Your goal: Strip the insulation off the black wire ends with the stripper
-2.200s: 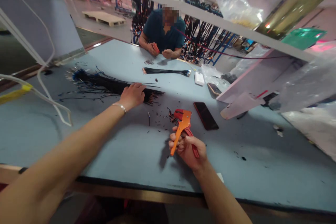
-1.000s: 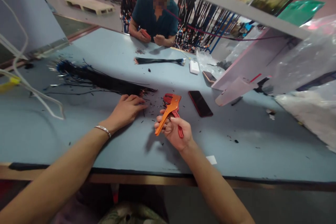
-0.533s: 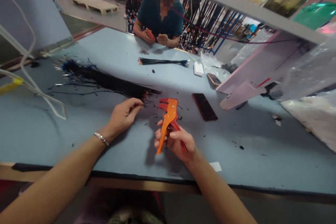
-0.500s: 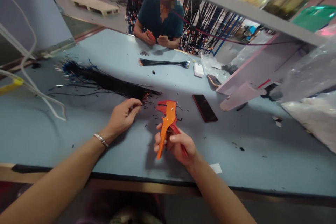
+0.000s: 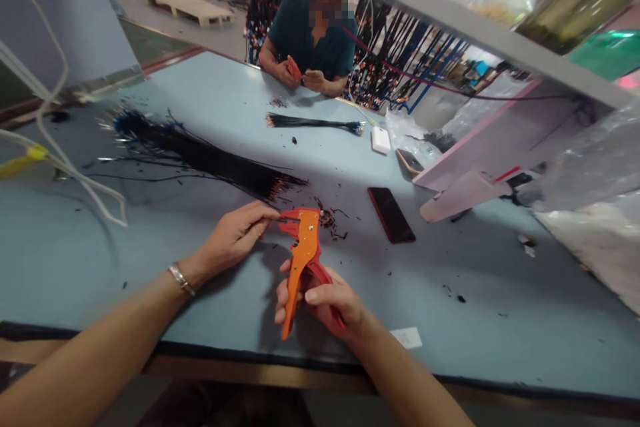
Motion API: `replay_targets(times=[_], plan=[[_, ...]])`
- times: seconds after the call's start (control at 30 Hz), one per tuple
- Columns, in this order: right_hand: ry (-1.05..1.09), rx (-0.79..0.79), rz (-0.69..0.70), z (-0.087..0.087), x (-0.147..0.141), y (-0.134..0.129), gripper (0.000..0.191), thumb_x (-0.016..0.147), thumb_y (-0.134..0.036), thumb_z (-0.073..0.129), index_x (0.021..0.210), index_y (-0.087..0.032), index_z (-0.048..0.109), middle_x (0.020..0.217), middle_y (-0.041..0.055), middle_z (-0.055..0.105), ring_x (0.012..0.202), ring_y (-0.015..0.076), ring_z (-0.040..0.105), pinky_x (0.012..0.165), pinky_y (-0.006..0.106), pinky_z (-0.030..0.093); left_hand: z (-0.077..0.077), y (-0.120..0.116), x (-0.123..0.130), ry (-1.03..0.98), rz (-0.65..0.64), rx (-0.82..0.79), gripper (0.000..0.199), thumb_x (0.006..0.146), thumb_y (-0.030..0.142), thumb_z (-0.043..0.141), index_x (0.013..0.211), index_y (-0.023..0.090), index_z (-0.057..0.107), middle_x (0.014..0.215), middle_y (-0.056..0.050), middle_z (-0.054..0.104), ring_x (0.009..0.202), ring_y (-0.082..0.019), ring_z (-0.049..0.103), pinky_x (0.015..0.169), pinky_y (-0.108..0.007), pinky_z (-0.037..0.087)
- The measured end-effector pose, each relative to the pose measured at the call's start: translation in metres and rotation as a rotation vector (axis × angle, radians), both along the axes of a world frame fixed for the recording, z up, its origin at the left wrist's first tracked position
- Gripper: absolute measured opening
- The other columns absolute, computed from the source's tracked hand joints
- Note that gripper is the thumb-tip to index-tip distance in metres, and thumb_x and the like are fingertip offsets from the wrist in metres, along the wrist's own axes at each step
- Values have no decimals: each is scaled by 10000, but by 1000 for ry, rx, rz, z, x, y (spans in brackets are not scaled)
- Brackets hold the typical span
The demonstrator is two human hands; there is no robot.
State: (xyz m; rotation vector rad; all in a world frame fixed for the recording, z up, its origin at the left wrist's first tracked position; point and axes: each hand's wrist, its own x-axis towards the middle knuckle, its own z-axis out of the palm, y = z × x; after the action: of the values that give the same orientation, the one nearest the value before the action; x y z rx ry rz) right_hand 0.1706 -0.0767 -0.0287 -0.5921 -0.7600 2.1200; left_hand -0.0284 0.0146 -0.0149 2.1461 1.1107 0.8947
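My right hand [image 5: 330, 300] is wrapped round the handles of an orange and red wire stripper [image 5: 307, 237], held tilted above the table with its jaws facing left. My left hand [image 5: 237, 237] is pinched closed at the mouth of those jaws. Between its fingertips is the end of a thin black wire, mostly covered by the fingers. Behind my left hand lies a thick bundle of black wires [image 5: 215, 163], copper-coloured ends towards me and blue and silvery ends at the far left. Small black and copper-coloured scraps [image 5: 330, 219] lie just beyond the stripper.
A dark phone [image 5: 391, 215] lies right of the stripper. Further back are a smaller wire bundle [image 5: 315, 122], a white box [image 5: 381, 139] and another phone [image 5: 410, 161]. A co-worker [image 5: 310, 40] sits across the table holding a red tool. White cables [image 5: 75, 160] hang at left.
The stripper has come left and a little nearer to me, so its jaws now meet my left fingertips. My left hand has shifted slightly right and down. The scrap pile is more exposed.
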Motion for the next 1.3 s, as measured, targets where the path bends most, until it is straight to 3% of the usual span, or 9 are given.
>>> replay_targets(times=[0.2, 0.33, 0.8, 1.07, 1.3], plan=[[-49, 101, -29, -1, 13, 1, 424, 727, -232, 672, 1117, -146, 529, 886, 65, 670, 737, 219, 693, 660, 351, 540, 3, 0, 4, -102, 117, -257, 281, 838, 409, 515, 918, 162, 622, 674, 13, 602, 554, -119, 519, 564, -223, 429], [-121, 106, -46, -1, 21, 0, 464, 721, -248, 722, 1128, -146, 523, 902, 64, 674, 745, 211, 691, 689, 348, 537, 5, 0, 6, -172, 157, -326, 285, 809, 429, 555, 882, 163, 624, 618, 24, 569, 549, -115, 494, 532, -213, 399], [-170, 132, -19, -1, 13, 1, 462, 726, -280, 742, 1109, -145, 522, 880, 58, 658, 727, 200, 678, 655, 340, 547, 5, -6, 8, -253, 45, -357, 272, 824, 423, 585, 829, 153, 617, 659, 29, 540, 561, -95, 448, 536, -202, 391], [-166, 136, -20, -3, 14, -2, 480, 721, -290, 768, 1102, -147, 514, 877, 49, 646, 748, 200, 684, 672, 340, 546, 10, -7, 11, -324, 91, -402, 270, 798, 429, 610, 808, 159, 603, 634, 30, 513, 550, -97, 442, 520, -204, 398], [-200, 130, 18, -2, 14, -1, 514, 678, -300, 809, 1087, -157, 534, 874, 42, 661, 762, 190, 677, 700, 336, 543, 11, -9, 11, -325, 40, -428, 310, 775, 471, 620, 791, 162, 604, 640, 17, 536, 554, -107, 464, 530, -221, 420]])
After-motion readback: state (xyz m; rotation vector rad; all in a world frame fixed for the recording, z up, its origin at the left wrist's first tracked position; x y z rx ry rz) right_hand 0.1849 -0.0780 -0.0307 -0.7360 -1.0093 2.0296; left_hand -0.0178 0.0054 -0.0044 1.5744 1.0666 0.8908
